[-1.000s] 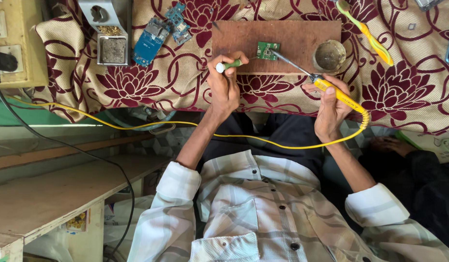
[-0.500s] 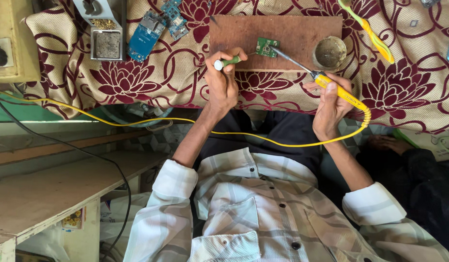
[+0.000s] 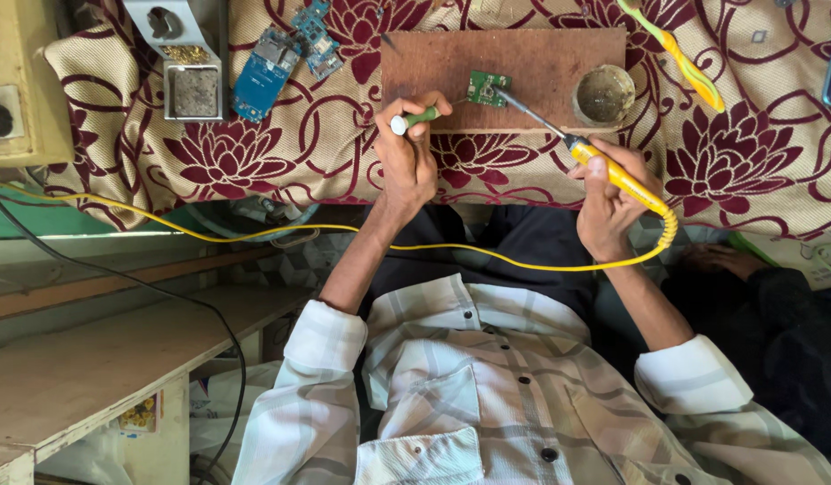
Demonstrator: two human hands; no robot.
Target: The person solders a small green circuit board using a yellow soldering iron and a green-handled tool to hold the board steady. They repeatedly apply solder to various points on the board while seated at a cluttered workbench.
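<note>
Not much has shifted vs a sec ago: right hand point(image 3: 613, 193) still grips the yellow soldering iron point(image 3: 617, 175), tip on the small green circuit board point(image 3: 487, 88) atop the wooden board point(image 3: 523, 54). Left hand point(image 3: 406, 162) stays closed round a green-handled tool point(image 3: 413, 119) just beside it. Looks mid-joint, imo.

A small electronics repair workshop, improvised at a cloth-covered bench; a yellow soldering iron point(image 3: 613, 171) at three o'clock meets a small green circuit board point(image 3: 488, 88) on a wooden work board point(image 3: 451, 54) at twelve; blue circuit boards point(image 3: 264, 74) and a metal iron stand point(image 3: 184, 63) lie at eleven; a round flux tin point(image 3: 604, 94) sits at one; a wall socket box point(image 3: 11, 90) at ten.
</note>
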